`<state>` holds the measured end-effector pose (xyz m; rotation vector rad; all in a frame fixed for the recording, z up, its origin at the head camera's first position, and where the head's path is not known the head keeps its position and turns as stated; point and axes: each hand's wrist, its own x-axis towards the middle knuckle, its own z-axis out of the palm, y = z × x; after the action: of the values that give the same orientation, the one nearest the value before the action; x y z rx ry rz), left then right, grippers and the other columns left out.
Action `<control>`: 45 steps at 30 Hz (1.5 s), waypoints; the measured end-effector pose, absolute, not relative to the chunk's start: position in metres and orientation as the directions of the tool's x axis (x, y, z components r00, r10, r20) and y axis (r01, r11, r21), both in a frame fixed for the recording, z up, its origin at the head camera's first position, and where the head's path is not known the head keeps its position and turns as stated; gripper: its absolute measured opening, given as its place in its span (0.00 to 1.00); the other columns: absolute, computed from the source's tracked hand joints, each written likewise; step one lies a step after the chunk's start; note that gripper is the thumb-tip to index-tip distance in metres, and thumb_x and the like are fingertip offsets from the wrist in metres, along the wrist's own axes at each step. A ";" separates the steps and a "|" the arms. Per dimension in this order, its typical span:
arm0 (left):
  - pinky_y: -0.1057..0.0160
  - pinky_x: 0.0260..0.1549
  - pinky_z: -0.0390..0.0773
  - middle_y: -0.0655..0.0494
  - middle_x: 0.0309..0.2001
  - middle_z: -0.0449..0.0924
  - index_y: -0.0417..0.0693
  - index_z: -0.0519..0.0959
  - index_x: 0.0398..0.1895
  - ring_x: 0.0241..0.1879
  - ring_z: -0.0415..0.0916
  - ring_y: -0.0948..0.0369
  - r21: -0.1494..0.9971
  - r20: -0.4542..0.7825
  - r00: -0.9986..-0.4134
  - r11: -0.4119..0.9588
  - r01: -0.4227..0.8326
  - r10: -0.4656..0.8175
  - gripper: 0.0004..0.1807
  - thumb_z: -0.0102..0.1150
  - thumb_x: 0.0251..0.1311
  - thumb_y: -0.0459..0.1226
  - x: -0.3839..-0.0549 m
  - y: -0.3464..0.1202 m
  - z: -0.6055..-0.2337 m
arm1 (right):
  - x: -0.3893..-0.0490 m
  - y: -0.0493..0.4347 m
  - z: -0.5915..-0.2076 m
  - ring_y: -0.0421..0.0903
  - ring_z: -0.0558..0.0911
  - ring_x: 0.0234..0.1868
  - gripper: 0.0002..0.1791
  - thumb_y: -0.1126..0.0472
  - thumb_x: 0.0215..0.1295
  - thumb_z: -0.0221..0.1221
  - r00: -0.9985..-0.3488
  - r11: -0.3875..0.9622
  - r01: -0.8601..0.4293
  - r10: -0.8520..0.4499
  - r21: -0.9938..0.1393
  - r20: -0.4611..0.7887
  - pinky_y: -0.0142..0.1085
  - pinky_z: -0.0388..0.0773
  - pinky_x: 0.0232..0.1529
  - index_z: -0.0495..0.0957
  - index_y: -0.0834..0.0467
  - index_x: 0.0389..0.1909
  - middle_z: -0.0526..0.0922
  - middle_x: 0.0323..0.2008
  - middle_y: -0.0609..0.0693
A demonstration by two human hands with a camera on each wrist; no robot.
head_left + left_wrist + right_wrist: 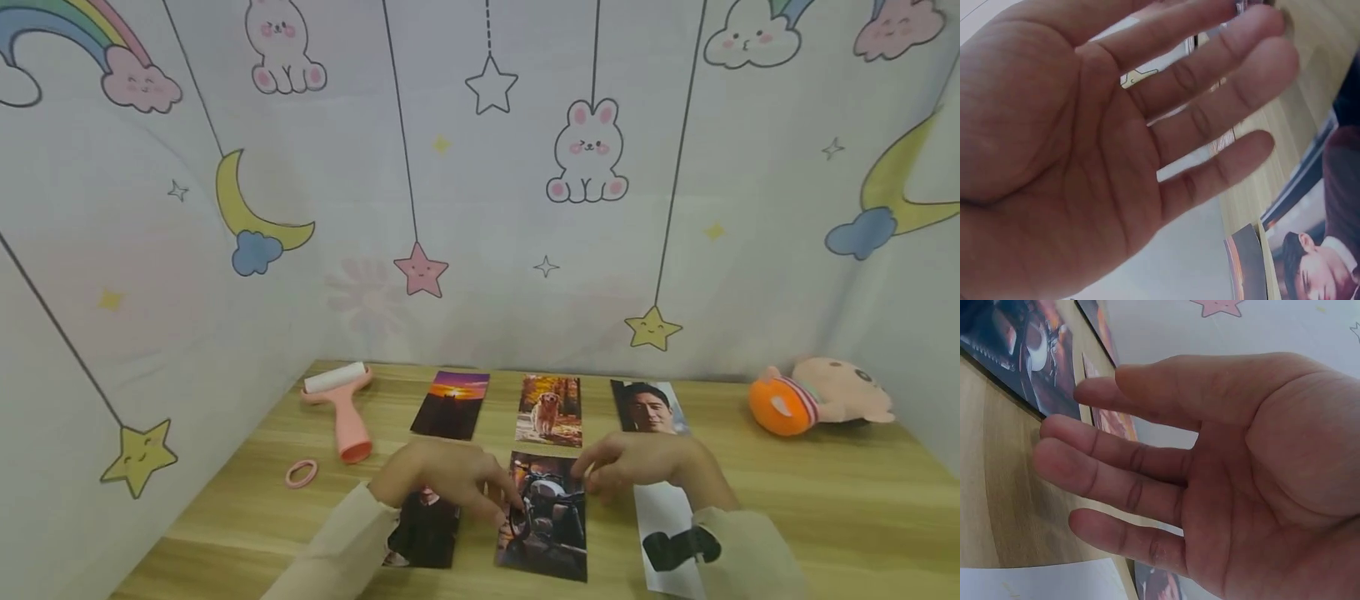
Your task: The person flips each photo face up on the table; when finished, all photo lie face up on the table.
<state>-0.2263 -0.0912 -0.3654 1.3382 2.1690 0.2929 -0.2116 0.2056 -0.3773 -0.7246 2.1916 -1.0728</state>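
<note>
A motorcycle photo lies in the near row on the table. Over its left edge reach the fingers of my left hand, which holds nothing; its palm and spread fingers show in the left wrist view. My right hand is at the photo's upper right edge, fingers relaxed and slightly bent, with nothing in them. Beneath my left wrist lies a photo of a person in dark clothes, partly hidden. A white card lies partly under my right wrist. My right hand also overlaps a man's portrait photo.
In the far row are a sunset photo and a dog photo. On the left lie a pink-handled lint roller and a pink ring. A plush toy rests at the far right, before the patterned cloth backdrop.
</note>
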 end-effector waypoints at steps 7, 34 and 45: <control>0.73 0.39 0.76 0.67 0.40 0.82 0.51 0.79 0.61 0.37 0.77 0.74 0.430 -0.367 -0.370 0.508 0.746 0.853 0.19 0.59 0.69 0.42 -0.223 -0.078 -0.364 | -0.204 0.212 -0.373 0.49 0.82 0.35 0.17 0.63 0.67 0.55 -0.702 0.588 -0.203 -0.645 -0.783 -0.302 0.42 0.78 0.35 0.78 0.64 0.54 0.84 0.36 0.53; 0.69 0.56 0.71 0.56 0.57 0.79 0.52 0.74 0.66 0.56 0.75 0.65 0.293 -0.407 -0.310 0.444 0.847 0.859 0.24 0.57 0.71 0.48 -0.213 0.049 -0.347 | -0.173 0.317 -0.359 0.52 0.81 0.42 0.24 0.57 0.70 0.57 -0.833 0.586 -0.084 -0.486 -0.806 -0.266 0.47 0.76 0.44 0.72 0.62 0.64 0.82 0.41 0.54; 0.74 0.56 0.67 0.58 0.56 0.78 0.54 0.75 0.65 0.55 0.72 0.69 0.213 -0.404 -0.263 0.369 0.905 0.876 0.23 0.58 0.70 0.49 -0.210 0.067 -0.356 | -0.170 0.343 -0.363 0.53 0.79 0.45 0.24 0.58 0.71 0.57 -0.846 0.599 0.005 -0.424 -0.801 -0.322 0.47 0.77 0.47 0.70 0.62 0.65 0.81 0.44 0.55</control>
<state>-0.2100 0.0669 -0.3562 1.5400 2.1810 -0.0840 -0.1698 0.3434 -0.3628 -0.3321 2.3397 -1.1740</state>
